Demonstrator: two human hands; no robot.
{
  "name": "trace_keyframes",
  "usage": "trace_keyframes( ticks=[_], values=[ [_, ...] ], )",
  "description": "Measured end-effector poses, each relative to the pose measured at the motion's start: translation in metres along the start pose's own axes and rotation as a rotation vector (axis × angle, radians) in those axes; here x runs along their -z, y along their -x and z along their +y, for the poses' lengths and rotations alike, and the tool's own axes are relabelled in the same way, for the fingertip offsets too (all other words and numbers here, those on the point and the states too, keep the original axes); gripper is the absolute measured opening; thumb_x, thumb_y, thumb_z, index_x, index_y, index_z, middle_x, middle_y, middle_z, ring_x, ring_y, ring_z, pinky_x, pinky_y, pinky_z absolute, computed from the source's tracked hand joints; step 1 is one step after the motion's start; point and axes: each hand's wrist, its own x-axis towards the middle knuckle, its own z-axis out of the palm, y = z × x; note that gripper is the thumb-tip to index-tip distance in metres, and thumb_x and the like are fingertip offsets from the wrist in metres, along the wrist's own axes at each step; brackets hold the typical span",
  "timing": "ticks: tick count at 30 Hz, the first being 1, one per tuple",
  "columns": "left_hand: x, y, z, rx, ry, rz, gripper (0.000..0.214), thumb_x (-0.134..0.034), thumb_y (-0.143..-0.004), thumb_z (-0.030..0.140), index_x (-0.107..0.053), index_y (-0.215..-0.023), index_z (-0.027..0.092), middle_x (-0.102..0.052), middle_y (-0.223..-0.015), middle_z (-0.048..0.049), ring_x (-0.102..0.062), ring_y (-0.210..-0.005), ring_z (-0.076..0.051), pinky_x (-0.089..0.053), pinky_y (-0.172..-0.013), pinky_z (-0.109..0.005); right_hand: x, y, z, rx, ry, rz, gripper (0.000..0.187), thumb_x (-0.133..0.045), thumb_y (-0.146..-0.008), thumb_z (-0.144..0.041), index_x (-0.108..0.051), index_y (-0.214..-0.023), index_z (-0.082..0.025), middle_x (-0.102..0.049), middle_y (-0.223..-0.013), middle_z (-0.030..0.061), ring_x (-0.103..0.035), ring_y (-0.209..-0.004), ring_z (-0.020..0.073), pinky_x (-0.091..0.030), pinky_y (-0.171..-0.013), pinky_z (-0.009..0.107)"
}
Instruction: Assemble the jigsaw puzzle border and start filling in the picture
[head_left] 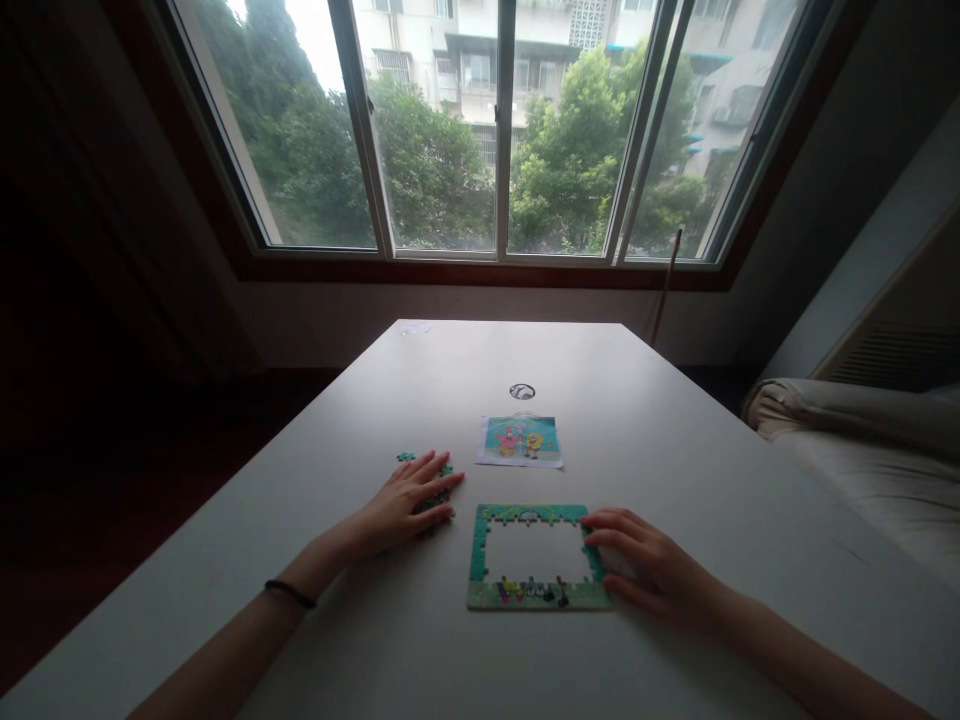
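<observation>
My left hand (409,503) lies flat with its fingers spread over a small heap of loose jigsaw pieces (406,457), most of them hidden beneath it. To the right is a jigsaw puzzle frame (544,597), its green and teal border joined and its middle showing white. The fingers of my right hand (641,563) rest, a little apart, on the frame's right edge. Beyond the frame lies a printed cartoon picture (521,442) with a pink figure and a yellow one.
The white table (360,650) stretches towards a window (450,150). A round hole cover (523,392) sits in the tabletop behind the picture. A clear scrap (415,328) lies at the far left corner. A cushioned seat (862,470) stands to the right, and a thin stick (666,285) leans by the sill.
</observation>
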Motion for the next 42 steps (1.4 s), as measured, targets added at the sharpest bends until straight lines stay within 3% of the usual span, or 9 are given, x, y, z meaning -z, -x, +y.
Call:
trace_keyframes(
  ticks=[7,12,18,26,33,42],
  values=[
    [0.013,0.000,-0.009,-0.064,0.046,0.056,0.036,-0.041,-0.090,0.041,-0.052,-0.123,0.032,-0.042,-0.137,-0.0033,-0.040,-0.123,-0.026,-0.034,-0.101,-0.038,0.000,0.000,0.001,0.007,-0.008,0.016,0.029,-0.049,-0.085,-0.029,-0.052,-0.112,-0.018,-0.053,-0.120,0.0137,-0.047,-0.114,0.0218,-0.040,-0.097,0.037],
    [0.022,0.002,-0.003,-0.093,0.057,0.098,0.030,-0.046,-0.087,0.037,-0.061,-0.110,0.026,-0.056,-0.122,-0.0049,-0.055,-0.105,-0.022,-0.043,-0.091,-0.031,0.001,0.000,-0.001,0.000,-0.003,0.016,0.029,-0.050,-0.085,-0.029,-0.052,-0.112,-0.018,-0.053,-0.119,0.0136,-0.046,-0.114,0.0215,-0.040,-0.097,0.036],
    [0.024,0.001,0.004,-0.126,0.023,0.116,0.031,-0.048,-0.084,0.023,-0.058,-0.113,0.029,-0.053,-0.126,-0.0037,-0.052,-0.109,-0.022,-0.042,-0.092,-0.033,0.001,-0.001,-0.001,-0.001,-0.005,0.011,0.030,-0.049,-0.085,-0.028,-0.051,-0.113,-0.018,-0.052,-0.120,0.0136,-0.046,-0.115,0.0218,-0.040,-0.097,0.038],
    [0.023,-0.003,0.010,-0.146,0.053,0.122,0.018,-0.047,-0.083,0.016,-0.061,-0.093,0.022,-0.060,-0.112,-0.0048,-0.056,-0.098,-0.019,-0.044,-0.085,-0.028,0.000,0.000,0.001,0.006,-0.011,0.013,0.030,-0.050,-0.085,-0.029,-0.051,-0.113,-0.018,-0.053,-0.120,0.0132,-0.046,-0.115,0.0216,-0.041,-0.096,0.037],
    [0.019,-0.003,0.006,-0.108,0.040,0.132,0.022,-0.048,-0.081,0.014,-0.060,-0.098,0.023,-0.057,-0.117,-0.0056,-0.053,-0.105,-0.021,-0.042,-0.090,-0.031,0.002,-0.001,-0.001,0.001,-0.001,0.009,0.030,-0.049,-0.086,-0.028,-0.052,-0.113,-0.018,-0.052,-0.120,0.0136,-0.046,-0.115,0.0220,-0.042,-0.096,0.038],
    [0.019,-0.002,0.008,-0.060,0.065,0.106,0.012,-0.052,-0.080,0.016,-0.060,-0.089,0.020,-0.055,-0.115,-0.0067,-0.051,-0.105,-0.022,-0.042,-0.090,-0.033,0.001,0.000,-0.001,0.002,-0.012,0.020,0.029,-0.050,-0.085,-0.028,-0.051,-0.112,-0.018,-0.052,-0.120,0.0136,-0.046,-0.115,0.0220,-0.042,-0.095,0.037]
  ],
)
